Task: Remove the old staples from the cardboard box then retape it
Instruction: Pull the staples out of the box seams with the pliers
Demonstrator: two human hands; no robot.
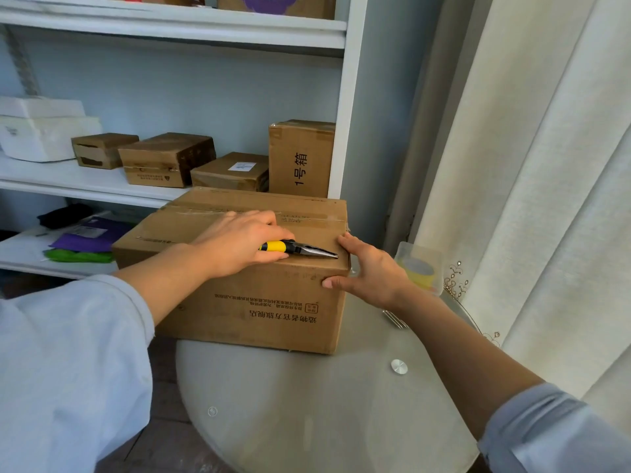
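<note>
A brown cardboard box (252, 302) with printed text on its front stands on a round glass table (324, 404). Old clear tape runs across its top. My left hand (239, 244) lies on the box top and grips yellow-handled needle-nose pliers (300, 249), their tips pointing right toward the box's near right corner. My right hand (368, 271) holds that corner, thumb on the front face and fingers along the top edge. A roll of yellow tape (420, 271) sits in a clear holder just right of the box. No staples are visible.
White shelves (85, 186) behind the box carry several smaller cardboard boxes (300, 158) and white foam blocks (41, 131). Purple and green items (85, 240) lie on the lower shelf. A cream curtain (529, 165) hangs at the right. Small metal pieces (394, 319) lie on the table.
</note>
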